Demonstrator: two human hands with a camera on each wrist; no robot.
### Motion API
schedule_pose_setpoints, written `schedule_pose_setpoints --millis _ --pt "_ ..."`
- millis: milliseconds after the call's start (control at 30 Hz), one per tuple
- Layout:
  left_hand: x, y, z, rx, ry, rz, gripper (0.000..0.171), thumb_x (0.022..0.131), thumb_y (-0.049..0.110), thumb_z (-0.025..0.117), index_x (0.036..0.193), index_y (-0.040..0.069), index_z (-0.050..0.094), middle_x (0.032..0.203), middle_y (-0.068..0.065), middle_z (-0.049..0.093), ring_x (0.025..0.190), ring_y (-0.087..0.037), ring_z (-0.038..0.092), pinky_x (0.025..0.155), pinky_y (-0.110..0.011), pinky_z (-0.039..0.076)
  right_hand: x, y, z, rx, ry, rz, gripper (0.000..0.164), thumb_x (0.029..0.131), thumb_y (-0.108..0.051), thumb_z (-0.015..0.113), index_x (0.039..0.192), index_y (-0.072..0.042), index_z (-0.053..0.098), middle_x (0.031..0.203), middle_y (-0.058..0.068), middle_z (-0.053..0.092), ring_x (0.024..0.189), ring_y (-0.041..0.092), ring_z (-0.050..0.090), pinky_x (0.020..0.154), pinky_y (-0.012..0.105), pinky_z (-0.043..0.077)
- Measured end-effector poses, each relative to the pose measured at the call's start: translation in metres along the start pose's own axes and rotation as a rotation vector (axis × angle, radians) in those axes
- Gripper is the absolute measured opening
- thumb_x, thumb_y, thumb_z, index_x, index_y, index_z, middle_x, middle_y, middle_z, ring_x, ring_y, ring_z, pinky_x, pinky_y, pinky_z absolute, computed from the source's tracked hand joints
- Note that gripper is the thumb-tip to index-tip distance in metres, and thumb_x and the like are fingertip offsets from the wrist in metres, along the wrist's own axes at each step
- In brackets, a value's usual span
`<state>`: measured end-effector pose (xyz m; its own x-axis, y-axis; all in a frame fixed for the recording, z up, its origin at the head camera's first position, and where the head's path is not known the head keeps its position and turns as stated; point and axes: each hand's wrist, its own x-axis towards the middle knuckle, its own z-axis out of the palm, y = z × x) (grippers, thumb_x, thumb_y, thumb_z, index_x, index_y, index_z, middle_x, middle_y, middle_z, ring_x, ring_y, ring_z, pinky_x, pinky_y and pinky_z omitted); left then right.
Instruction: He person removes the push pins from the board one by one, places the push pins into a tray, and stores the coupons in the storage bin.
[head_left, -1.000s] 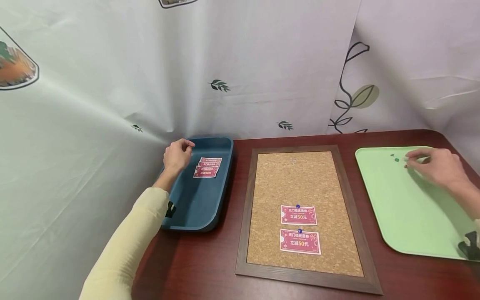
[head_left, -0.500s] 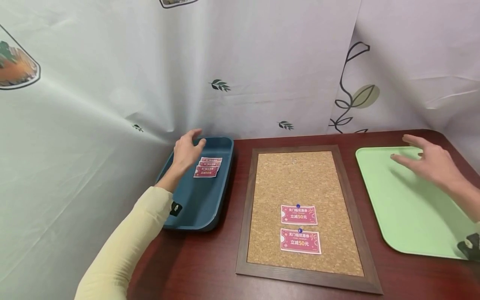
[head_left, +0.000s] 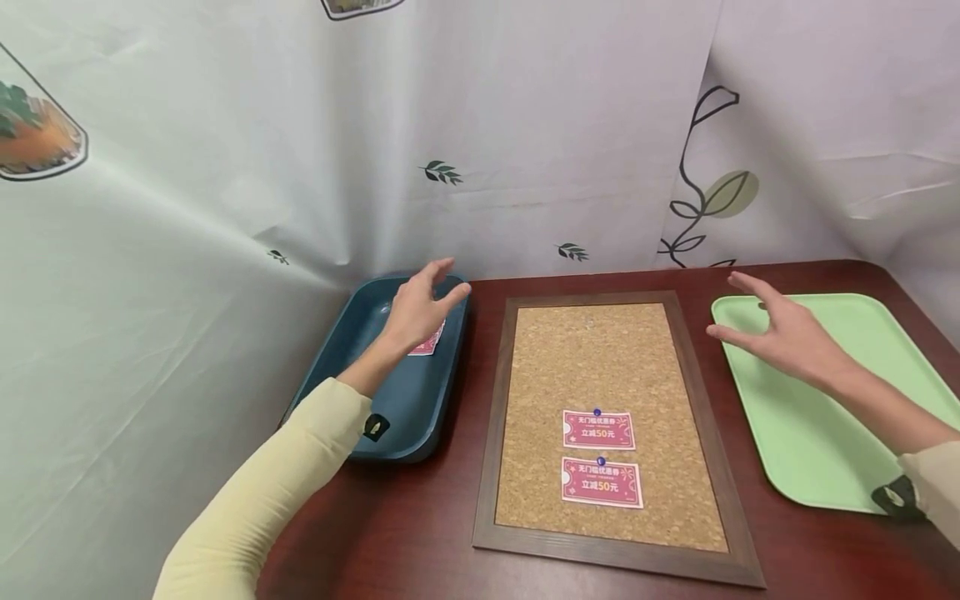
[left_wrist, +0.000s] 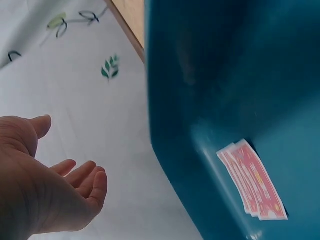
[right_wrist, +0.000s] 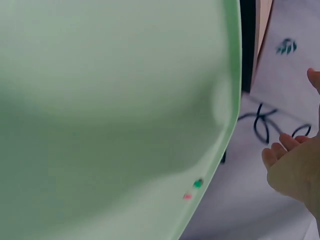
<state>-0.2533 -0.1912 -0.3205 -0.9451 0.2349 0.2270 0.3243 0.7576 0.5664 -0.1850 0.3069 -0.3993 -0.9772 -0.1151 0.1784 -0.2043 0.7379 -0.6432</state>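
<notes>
My left hand (head_left: pixel 422 310) is over the right side of the blue tray (head_left: pixel 337 358), thumb and fingers spread apart and holding nothing. Beneath it, several overlapping pink coupons (left_wrist: pixel 255 182) lie in that tray, partly covered by the hand in the head view. Above the left edge of the green tray (head_left: pixel 817 433) is my right hand (head_left: pixel 783 329), also spread with nothing in it. A green push pin (right_wrist: pixel 198 183) and a small red piece (right_wrist: pixel 187 196) sit near that tray's rim. Between the hands lies a framed cork board (head_left: pixel 592 367).
Two pink coupons, an upper one (head_left: pixel 598 431) and a lower one (head_left: pixel 602 483), are fixed to the cork board with blue push pins (head_left: pixel 597 412). A small clear piece (head_left: pixel 588 322) shows near the board's top. Printed white cloth (head_left: pixel 510 150) hangs behind the dark red table (head_left: pixel 420 533).
Both hands have opened from closed-up fingers. The left has moved right across the blue tray, while the right has moved left over the green tray toward the board.
</notes>
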Motion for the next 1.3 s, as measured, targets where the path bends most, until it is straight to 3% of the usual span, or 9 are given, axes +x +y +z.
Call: schedule_pose_setpoints --millis 200,567,900,1100,1300 --pt "-0.005 0.020 0.016 -0.041 -0.077 0.013 0.066 0.104 0.039 0.070 0.159 0.012 0.046 0.158 -0.011 0.053 0.141 -0.032 0.054 0.113 -0.050 0.045 -0.003 -0.025 0.020 0.012 -0.060 -0.021 0.096 0.095 -0.040 0.081 0.167 -0.006 0.027 0.163 0.032 0.035 0.139 0.061 0.039 0.100 0.079 0.037" --pt "-0.019 0.044 0.046 -0.047 -0.206 0.067 0.065 0.102 0.033 0.075 0.157 0.012 0.049 0.155 -0.009 0.056 0.134 -0.029 0.059 0.108 -0.047 0.050 -0.009 -0.056 0.055 0.031 -0.125 -0.144 0.086 0.094 -0.031 0.084 0.159 0.002 0.039 0.160 0.030 0.043 0.146 0.053 0.039 0.111 0.072 0.034" --pt "-0.033 0.055 0.075 -0.078 -0.348 0.066 0.061 0.100 0.027 0.077 0.153 0.008 0.054 0.150 -0.008 0.061 0.134 -0.027 0.060 0.105 -0.045 0.053 -0.015 -0.073 0.082 0.051 -0.146 -0.228 0.068 0.092 -0.030 0.086 0.146 0.001 0.058 0.146 0.023 0.059 0.133 0.045 0.056 0.106 0.066 0.045" --pt "-0.040 0.055 0.088 -0.093 -0.422 0.102 0.048 0.100 0.024 0.077 0.142 0.006 0.064 0.135 -0.007 0.070 0.123 -0.023 0.067 0.100 -0.039 0.055 -0.018 -0.081 0.093 0.058 -0.156 -0.285 0.053 0.090 -0.021 0.087 0.134 0.000 0.067 0.130 0.015 0.069 0.118 0.035 0.063 0.099 0.058 0.051" --pt "-0.047 0.056 0.100 -0.087 -0.481 0.121 0.042 0.098 0.022 0.080 0.135 0.007 0.069 0.124 -0.004 0.074 0.113 -0.019 0.070 0.094 -0.032 0.056 -0.021 -0.085 0.103 0.071 -0.179 -0.325 0.041 0.088 -0.018 0.089 0.123 -0.004 0.073 0.122 0.008 0.071 0.115 0.031 0.065 0.100 0.055 0.052"
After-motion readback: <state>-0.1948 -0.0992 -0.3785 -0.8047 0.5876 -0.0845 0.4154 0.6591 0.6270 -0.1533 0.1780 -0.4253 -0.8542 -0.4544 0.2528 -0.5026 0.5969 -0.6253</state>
